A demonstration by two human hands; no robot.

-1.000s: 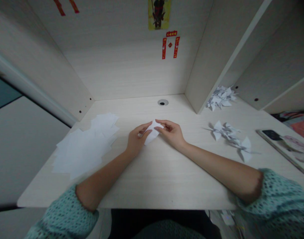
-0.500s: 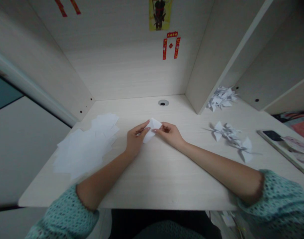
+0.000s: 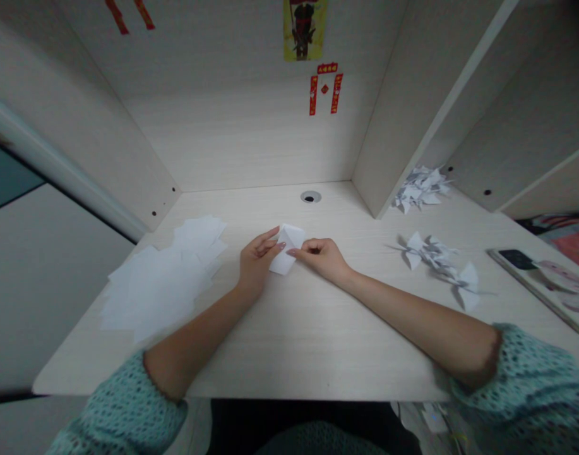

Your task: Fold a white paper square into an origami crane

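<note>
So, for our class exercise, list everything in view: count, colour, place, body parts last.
Desk: 1, pale, centre
Folded paper: 1, white, held, centre
Paper sheets: many, white, overlapping, desk's left
Origami figures: several, white, desk's right
Paper heap: 1, white, back right
Phone: 1, pale, far right
Cable grommet: 1, grey, desk's back
Poster: 1, yellow, top centre
Stickers: 4, red, below poster
Strips: 2, red, upper left
Panels: several, pale, around desk's back and sides
Cloth: count unclear, red and dark, right edge
Box: 1, white, below desk
Left hand: 1, bare, folded paper's left side
Right hand: 1, bare, folded paper's right side
Forearms: 2, bare, over desk
Sleeves: 2, teal, lower corners
Lap: 1, dark, bottom centre
</note>
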